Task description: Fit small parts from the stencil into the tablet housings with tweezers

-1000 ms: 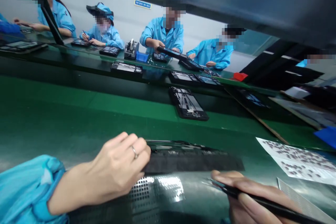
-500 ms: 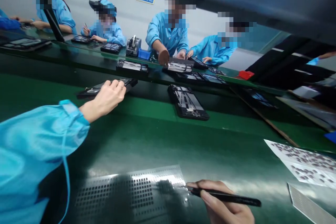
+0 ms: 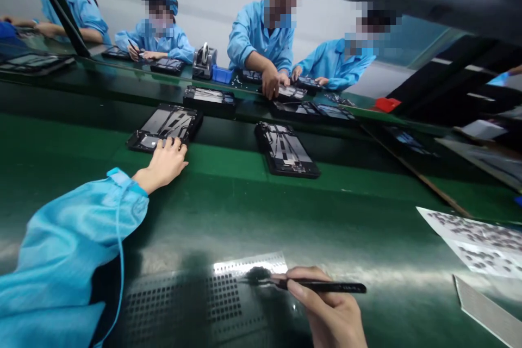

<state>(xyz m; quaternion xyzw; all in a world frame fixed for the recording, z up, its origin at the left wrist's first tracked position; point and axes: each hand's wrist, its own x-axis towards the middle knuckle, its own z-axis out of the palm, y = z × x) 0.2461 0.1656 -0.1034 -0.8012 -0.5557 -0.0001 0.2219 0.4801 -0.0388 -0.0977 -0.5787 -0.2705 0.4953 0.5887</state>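
My left hand reaches forward, its slightly spread fingertips resting on the near edge of an opened tablet whose inner parts show. The tablet lies flat on the green belt. A second opened tablet lies to its right, apart from both hands. Low in the view, my right hand is closed round black tweezers. Their tips point left, over a clear sheet with rows of small black square pads. Whether the tips hold a pad I cannot tell.
Across the bench several co-workers in blue smocks sit over more tablets. A tape dispenser stands beside a blue bin. On the right lie a white sheet with dark pieces and a pale strip sheet.
The left tablet has turned and now lies flat, more of its inside showing. My left hand has slid from its top to its near edge. The tweezers have shifted left.
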